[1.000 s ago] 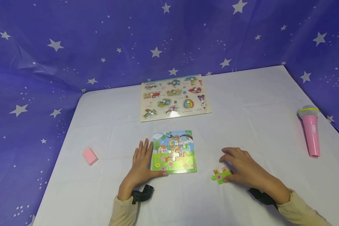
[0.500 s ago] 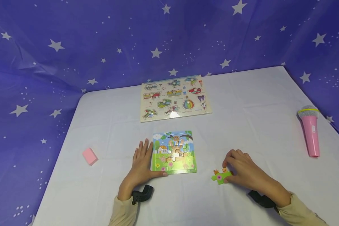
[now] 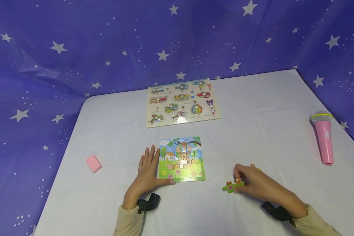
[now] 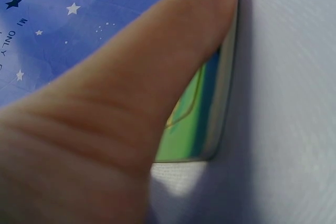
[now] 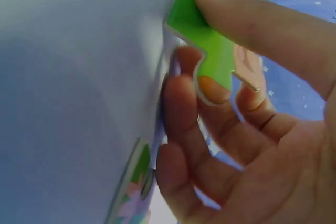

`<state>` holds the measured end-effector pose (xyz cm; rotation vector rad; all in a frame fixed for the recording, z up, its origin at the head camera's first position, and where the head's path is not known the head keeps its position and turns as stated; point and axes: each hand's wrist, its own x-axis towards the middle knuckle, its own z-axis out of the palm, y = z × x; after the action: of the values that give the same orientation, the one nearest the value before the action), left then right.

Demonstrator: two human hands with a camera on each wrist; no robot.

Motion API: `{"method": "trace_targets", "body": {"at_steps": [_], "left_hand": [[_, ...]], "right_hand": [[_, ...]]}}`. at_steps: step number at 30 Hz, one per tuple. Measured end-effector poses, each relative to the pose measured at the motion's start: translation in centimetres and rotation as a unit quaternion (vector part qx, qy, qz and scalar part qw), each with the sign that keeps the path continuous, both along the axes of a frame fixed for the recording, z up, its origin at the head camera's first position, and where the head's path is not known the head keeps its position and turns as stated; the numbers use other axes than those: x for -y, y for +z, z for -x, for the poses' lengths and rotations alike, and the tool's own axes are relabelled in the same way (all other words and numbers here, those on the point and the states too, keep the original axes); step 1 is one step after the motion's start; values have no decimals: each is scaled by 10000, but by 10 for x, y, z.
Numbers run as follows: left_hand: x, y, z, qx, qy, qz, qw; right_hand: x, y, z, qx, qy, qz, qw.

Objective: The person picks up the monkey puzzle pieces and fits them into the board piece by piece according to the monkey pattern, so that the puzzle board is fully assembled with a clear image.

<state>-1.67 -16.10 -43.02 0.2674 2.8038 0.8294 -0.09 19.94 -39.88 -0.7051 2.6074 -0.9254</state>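
My left hand (image 3: pixel 148 170) lies at the left side of a square jigsaw puzzle (image 3: pixel 191 175), fingers straight, the thumb along its near edge. In the left wrist view that thumb rests over the puzzle's border (image 4: pixel 181 148). To the right of the puzzle, my right hand (image 3: pixel 256 183) pinches a green jigsaw piece (image 3: pixel 231 187) with orange parts and a pink flower. The right wrist view has the thumb on the face of this green piece (image 5: pixel 218 56), tilted off the cloth, with fingers behind it. Another jigsaw piece (image 5: pixel 134 182) lies on the table by the lower fingers, mostly hidden by the hand in the head view.
A wooden peg puzzle board (image 3: pixel 181 121) with vehicle shapes lies behind the jigsaw. At the left is a pink block (image 3: pixel 93 163). A pink toy microphone (image 3: pixel 324 141) lies near the right table edge. White cloth (image 3: pixel 121 131) covers the table; a starry blue backdrop surrounds it.
My right hand's fingers have closed on the green jigsaw piece and tilted it up, shifting it slightly right. A second piece now shows behind that hand. The left hand has stayed still.
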Motion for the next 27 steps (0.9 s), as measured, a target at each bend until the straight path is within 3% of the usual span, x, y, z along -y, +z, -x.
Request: {"method": "trace_targets", "body": {"at_steps": [6, 19, 27], "left_hand": [[0, 0, 0, -25, -18, 12, 10000], [0, 0, 0, -95, -20, -2, 10000], [0, 0, 0, -90, -5, 15, 10000]], "right_hand": [[-3, -3, 0, 365, 168, 391, 9984], [-1, -5, 4, 222, 177, 172, 9994], [-1, -10, 8, -436, 590, 610, 9954]]}}
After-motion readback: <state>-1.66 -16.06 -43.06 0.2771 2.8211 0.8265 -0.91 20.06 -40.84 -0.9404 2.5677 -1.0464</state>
